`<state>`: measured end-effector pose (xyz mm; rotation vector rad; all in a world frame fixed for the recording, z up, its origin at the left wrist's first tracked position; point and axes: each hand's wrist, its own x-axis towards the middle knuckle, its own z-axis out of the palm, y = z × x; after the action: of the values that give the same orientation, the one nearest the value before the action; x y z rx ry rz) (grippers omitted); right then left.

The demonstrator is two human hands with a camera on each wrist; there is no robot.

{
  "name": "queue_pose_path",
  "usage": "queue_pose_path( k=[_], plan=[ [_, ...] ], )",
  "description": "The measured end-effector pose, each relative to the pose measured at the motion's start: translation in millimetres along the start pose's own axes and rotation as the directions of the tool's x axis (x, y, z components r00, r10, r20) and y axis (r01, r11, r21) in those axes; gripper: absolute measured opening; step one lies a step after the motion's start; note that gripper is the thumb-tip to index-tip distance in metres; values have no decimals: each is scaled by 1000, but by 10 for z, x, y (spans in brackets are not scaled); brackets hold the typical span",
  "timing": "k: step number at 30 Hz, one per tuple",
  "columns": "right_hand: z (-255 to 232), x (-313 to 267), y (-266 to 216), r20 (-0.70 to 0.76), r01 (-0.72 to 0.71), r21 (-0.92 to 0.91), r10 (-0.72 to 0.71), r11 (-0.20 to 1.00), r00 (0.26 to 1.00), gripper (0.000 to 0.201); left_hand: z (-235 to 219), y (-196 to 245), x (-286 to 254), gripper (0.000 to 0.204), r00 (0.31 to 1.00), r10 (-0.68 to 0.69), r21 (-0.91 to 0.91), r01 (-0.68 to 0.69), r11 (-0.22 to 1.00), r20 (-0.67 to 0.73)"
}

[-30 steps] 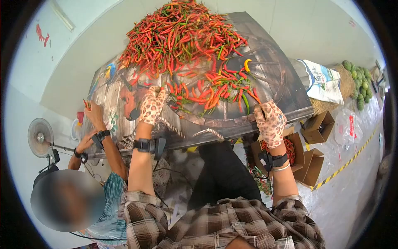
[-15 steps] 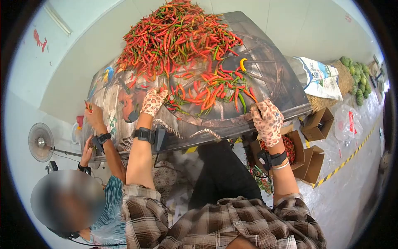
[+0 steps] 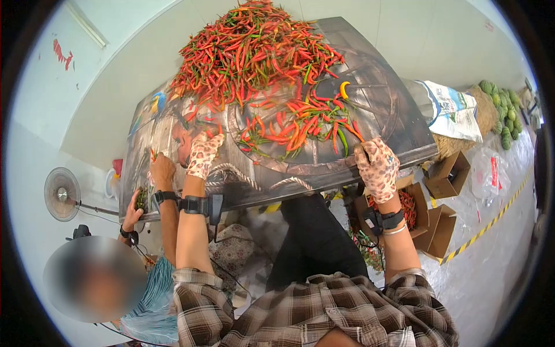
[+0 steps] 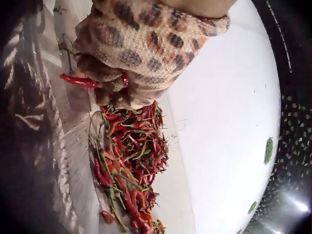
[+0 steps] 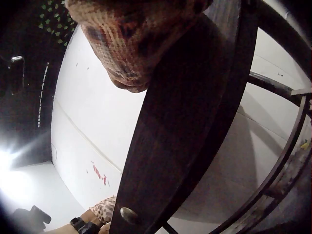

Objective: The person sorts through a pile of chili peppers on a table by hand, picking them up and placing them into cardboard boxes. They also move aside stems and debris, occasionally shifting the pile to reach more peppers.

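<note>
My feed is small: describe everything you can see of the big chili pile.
The chili pile is a tall, loose heap of slender chilies, mostly red, some green, many with green stems. It rests at the far side of the table, stray chilies scattered nearer. Neither the left hand nor the right hand touches it.

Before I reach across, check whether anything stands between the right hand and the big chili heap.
Yes: the smaller scatter of chilies lies on the tabletop between the right hand, at the near edge, and the big heap. Nothing taller shows there.
</note>
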<state>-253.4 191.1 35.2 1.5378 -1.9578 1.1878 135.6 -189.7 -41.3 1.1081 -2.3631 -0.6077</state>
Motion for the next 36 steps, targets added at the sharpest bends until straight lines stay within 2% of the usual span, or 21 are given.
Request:
queue_pose_path(
  k=[1,4,5,7,9,11,12,13,14,15,16,17,19,20,21,22,23,24,32,34,36],
  plan=[
    [0,-3,1,0,1,-1,-1,1000,1000,13,36,217,11,38,1000,-6,5,6,1000,1],
    [26,-35,54,15,36,-34,-35,999,999,12,-36,1795,-75,62,981,-196,70,196,978,-11],
    [54,-57,94,35,49,-51,-47,997,998,10,29,1778,-33,62,981,-194,67,194,979,-10],
    [54,-59,113,56,62,-72,-58,996,997,12,167,1752,91,70,956,-292,232,280,932,20],
    [35,-52,88,65,-9,-20,11,1000,998,12,238,1658,184,69,954,-294,239,273,932,58],
    [31,-54,85,61,-10,-24,12,1000,998,12,350,1340,311,67,951,-274,281,226,933,143],
    [31,-53,81,55,-9,-26,10,1000,998,12,424,1164,285,63,985,-151,274,123,954,82],
    [22,-44,70,56,-10,-24,11,1000,998,12,336,1430,229,63,985,-152,276,124,953,82],
    [7,-32,55,69,-3,-26,5,1000,998,12,162,1967,152,48,966,-230,401,166,901,117],
    [-2,-29,48,81,3,-29,-1,1000,997,13,64,2275,89,35,941,-308,521,195,831,140],
    [1,-35,52,79,0,-29,2,1000,997,13,150,2076,54,24,983,-165,540,95,836,84],
    [9,-43,59,63,18,-33,-16,999,998,12,245,1810,100,24,983,-163,542,92,835,85],
    [18,-42,79,42,37,-34,-35,999,999,12,379,1188,216,24,999,-46,396,35,918,17],
    [13,-43,100,52,129,-85,-124,988,991,11,377,919,238,41,999,36,438,-27,899,-13],
    [7,-45,113,68,220,-136,-213,966,975,11,285,1088,193,41,999,36,438,-27,899,-13],
    [6,-49,103,69,220,-136,-213,966,975,11,92,1447,95,37,965,-260,-19,259,966,-37],
    [12,-57,83,52,110,-82,-106,991,993,11,-57,1695,19,32,854,-514,-460,487,743,76],
    [21,-55,67,41,1,-24,0,1000,999,11,-114,1735,-14,25,855,-516,-429,482,764,41],
    [43,-69,90,50,55,-66,-52,996,997,13,-94,1587,63,41,870,-489,-346,476,808,57],
    [35,-70,89,75,10,-64,-5,998,997,11,11,1723,143,60,952,-307,-134,303,944,-13],
    [45,-73,108,76,40,-66,-35,997,997,11,776,91,738,71,958,-262,-335,209,919,-120]
  ],
)
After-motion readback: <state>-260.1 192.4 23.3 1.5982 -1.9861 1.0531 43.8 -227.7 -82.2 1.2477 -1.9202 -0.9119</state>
